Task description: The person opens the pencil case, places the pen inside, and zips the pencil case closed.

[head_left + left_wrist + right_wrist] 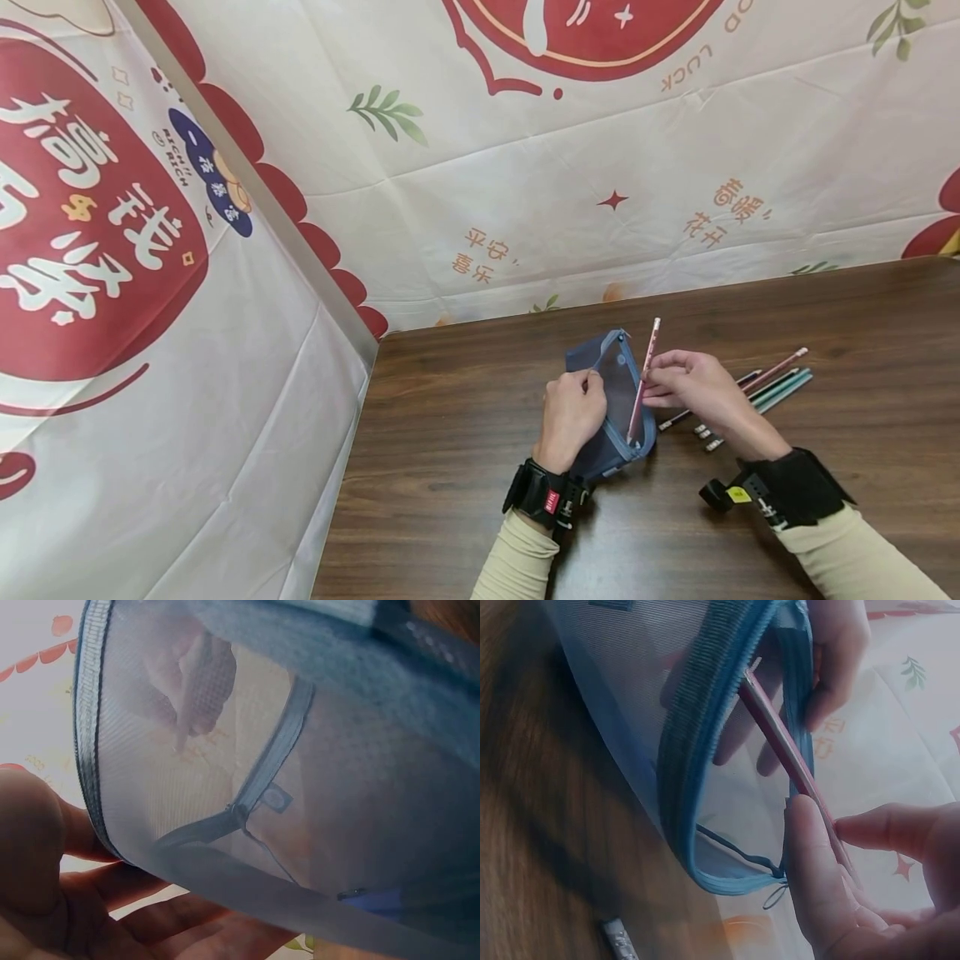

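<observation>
A blue mesh zip pouch (618, 396) is held up with its zipped mouth open. My left hand (572, 412) grips one edge of it, thumb and fingers on either side of the zip in the right wrist view. Between thumb and fingertips, my right hand (697, 392) pinches a pink pencil (780, 746). The pencil slants into the pouch's mouth, lower end inside, and its pale upper end stands above the hand. Through the mesh in the left wrist view, the right hand (202, 682) shows blurred. A small purple-blue thing (375, 901) shows low in the pouch there.
Several loose pencils (783, 390), pink, dark and teal, lie on the brown wooden table (435, 467) right of the pouch, partly behind the right hand. A printed white cloth (540, 183) hangs behind the table, and another cloth-covered panel (255, 375) stands at the left.
</observation>
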`<action>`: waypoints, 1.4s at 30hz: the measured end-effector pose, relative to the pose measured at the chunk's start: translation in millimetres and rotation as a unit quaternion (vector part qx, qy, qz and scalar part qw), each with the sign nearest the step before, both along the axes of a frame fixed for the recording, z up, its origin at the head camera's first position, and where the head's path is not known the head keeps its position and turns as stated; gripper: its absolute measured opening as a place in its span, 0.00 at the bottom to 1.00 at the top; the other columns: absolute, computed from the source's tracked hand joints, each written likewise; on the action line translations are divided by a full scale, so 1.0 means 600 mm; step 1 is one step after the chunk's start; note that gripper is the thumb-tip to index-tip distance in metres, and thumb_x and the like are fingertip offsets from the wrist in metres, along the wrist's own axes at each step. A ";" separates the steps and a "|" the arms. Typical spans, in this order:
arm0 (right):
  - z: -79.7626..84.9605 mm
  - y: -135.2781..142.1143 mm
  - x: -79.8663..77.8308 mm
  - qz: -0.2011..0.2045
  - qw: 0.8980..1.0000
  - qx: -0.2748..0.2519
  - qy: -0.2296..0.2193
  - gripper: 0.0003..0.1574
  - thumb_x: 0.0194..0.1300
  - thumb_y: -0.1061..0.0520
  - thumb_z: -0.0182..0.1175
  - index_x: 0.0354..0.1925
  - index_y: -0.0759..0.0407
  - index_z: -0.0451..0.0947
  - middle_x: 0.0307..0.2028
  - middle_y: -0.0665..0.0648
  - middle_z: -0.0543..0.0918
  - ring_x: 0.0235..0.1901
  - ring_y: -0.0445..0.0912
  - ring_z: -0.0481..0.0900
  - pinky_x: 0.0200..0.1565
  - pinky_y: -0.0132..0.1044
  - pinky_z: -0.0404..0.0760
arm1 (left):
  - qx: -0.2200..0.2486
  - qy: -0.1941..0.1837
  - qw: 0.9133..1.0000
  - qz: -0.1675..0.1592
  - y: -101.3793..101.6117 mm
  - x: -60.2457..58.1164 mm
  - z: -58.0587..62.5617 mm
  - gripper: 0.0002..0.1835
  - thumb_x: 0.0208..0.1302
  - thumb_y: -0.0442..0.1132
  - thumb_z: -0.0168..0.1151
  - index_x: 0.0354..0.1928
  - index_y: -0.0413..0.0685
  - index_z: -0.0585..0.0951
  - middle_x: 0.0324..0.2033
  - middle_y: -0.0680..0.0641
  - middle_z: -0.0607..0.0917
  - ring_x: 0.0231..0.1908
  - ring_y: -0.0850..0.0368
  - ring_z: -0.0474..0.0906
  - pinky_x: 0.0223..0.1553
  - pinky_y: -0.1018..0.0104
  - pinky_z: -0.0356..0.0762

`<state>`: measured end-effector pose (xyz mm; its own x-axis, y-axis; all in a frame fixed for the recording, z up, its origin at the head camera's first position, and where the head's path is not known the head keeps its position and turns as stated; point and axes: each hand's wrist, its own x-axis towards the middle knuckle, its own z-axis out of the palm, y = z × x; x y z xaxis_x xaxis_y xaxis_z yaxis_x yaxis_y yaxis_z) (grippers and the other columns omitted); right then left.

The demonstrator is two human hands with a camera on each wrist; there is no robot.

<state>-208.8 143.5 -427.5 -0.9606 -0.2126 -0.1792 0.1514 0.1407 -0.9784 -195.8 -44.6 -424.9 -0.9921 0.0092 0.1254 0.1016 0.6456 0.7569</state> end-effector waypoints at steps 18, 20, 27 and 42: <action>-0.009 -0.023 0.002 0.033 0.999 0.033 -0.010 0.25 0.68 0.61 0.51 0.54 0.82 0.65 0.34 0.65 0.83 0.32 0.48 0.85 0.36 0.39 0.84 | 0.008 -0.004 1.000 0.005 0.007 0.002 0.000 0.22 0.68 0.45 0.47 0.13 0.52 0.72 0.09 0.55 0.63 0.11 0.60 0.63 0.11 0.69 0.56; -0.010 -0.024 0.002 0.034 0.999 0.034 -0.007 0.24 0.67 0.62 0.51 0.53 0.82 0.65 0.34 0.65 0.83 0.32 0.48 0.85 0.36 0.40 0.84 | 0.010 -0.004 1.000 0.005 0.007 0.002 0.001 0.22 0.68 0.45 0.47 0.14 0.52 0.73 0.09 0.55 0.63 0.11 0.60 0.63 0.11 0.69 0.56; -0.016 -0.028 0.001 0.042 0.998 0.040 -0.002 0.22 0.67 0.63 0.50 0.52 0.82 0.66 0.32 0.63 0.84 0.32 0.48 0.85 0.35 0.38 0.85 | 0.011 -0.001 1.000 0.007 0.008 0.002 0.001 0.21 0.68 0.45 0.47 0.15 0.53 0.75 0.10 0.55 0.65 0.12 0.61 0.64 0.12 0.69 0.58; -0.014 -0.030 0.003 0.038 0.998 0.043 -0.004 0.24 0.67 0.60 0.52 0.53 0.80 0.66 0.40 0.72 0.84 0.33 0.49 0.85 0.36 0.39 0.85 | 0.006 0.013 1.000 0.006 0.011 0.002 0.000 0.22 0.67 0.44 0.47 0.12 0.52 0.71 0.10 0.55 0.63 0.13 0.61 0.65 0.12 0.69 0.57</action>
